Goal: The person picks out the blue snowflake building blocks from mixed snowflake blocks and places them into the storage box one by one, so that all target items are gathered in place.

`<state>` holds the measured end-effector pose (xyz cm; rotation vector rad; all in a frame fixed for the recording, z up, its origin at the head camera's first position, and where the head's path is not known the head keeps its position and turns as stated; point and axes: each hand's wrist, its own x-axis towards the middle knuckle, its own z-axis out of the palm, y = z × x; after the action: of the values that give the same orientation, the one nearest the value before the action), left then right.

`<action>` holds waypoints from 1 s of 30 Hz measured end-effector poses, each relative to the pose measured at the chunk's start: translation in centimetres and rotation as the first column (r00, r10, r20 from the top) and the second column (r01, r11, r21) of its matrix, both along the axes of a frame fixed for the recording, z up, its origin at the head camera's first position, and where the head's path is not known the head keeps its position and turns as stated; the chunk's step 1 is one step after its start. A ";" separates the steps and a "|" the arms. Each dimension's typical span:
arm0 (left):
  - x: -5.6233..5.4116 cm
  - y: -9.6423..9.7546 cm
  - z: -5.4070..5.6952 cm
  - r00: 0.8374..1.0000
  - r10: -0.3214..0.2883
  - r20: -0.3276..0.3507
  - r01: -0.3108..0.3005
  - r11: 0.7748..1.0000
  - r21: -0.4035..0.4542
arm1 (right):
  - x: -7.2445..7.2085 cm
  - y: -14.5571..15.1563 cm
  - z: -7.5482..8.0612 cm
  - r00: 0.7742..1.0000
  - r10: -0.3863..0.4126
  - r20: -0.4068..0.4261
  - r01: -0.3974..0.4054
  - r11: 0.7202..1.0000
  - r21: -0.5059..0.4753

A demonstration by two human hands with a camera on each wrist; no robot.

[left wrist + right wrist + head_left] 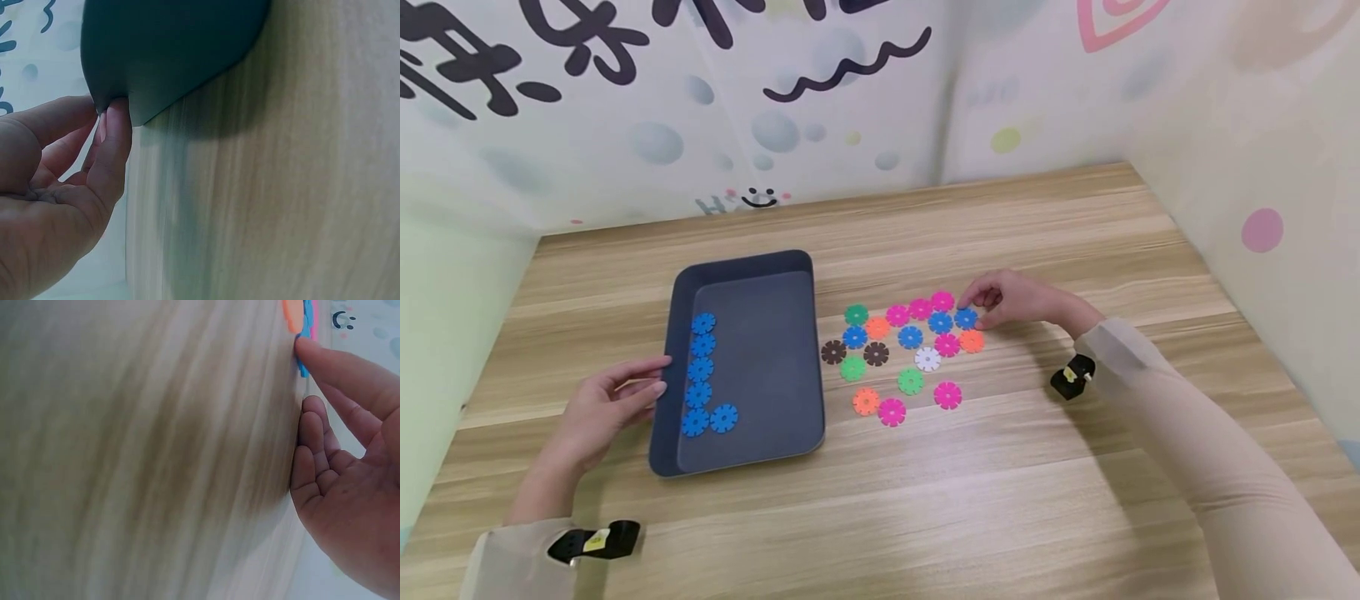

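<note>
My left hand (pixel 602 412) holds the left rim of a dark grey rectangular tray (pixel 745 265), and in the left wrist view its fingertips meet the tray's edge (pixel 181 50). Inside the tray, several blue notched discs (pixel 701 369) form a column along the left side, with one more beside the lowest. To the right of the other loose discs, my right hand (pixel 1018 298) pinches a blue notched disc (pixel 966 318) at table level between thumb and index finger. The right wrist view shows this disc (pixel 304 365) edge-on at the thumb tip.
Between tray and right hand lie several loose notched discs: pink (pixel 947 396), orange (pixel 866 402), green (pixel 911 382), brown (pixel 833 352), blue (pixel 911 337) and one white (pixel 927 359). The wooden table (pixel 925 517) meets printed walls (pixel 880 108) at the back and sides.
</note>
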<state>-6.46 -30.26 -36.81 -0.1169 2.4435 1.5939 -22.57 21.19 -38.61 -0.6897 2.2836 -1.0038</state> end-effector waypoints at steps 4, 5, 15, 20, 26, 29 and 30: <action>-0.1 0.0 0.0 1.000 0.000 0.005 0.000 1.000 -0.007 | 0.0 -0.1 0.2 1.000 0.005 0.004 -0.005 1.000 0.005; -0.1 0.1 0.0 1.000 0.001 0.008 -0.001 1.000 -0.010 | 0.0 -0.1 0.3 1.000 0.005 0.006 -0.005 1.000 0.007; -0.1 0.1 0.1 1.000 -0.006 0.009 0.006 1.000 -0.008 | 0.5 -0.1 0.1 0.999 -0.038 -0.038 0.037 0.999 -0.006; -0.1 0.1 0.2 1.000 -0.004 0.012 0.004 1.000 -0.007 | 0.7 -0.2 0.0 0.997 -0.060 -0.057 0.059 0.998 -0.017; 0.0 0.0 0.2 1.000 -0.002 0.015 0.002 1.000 0.009 | 0.9 -0.2 0.2 0.995 -0.085 -0.053 0.083 0.996 -0.032; 0.0 0.0 0.2 1.000 -0.002 0.019 0.001 1.000 0.013 | 0.9 -0.2 0.2 0.995 -0.088 -0.051 0.086 0.995 -0.046; 0.0 0.0 0.2 1.000 -0.003 0.018 0.003 1.000 0.014 | 0.9 -0.2 0.1 0.995 -0.090 -0.049 0.087 0.995 -0.052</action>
<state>-6.49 -30.30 -36.61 -0.1250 2.4176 1.6012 -21.69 21.03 -38.47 -0.6461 2.3589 -1.0989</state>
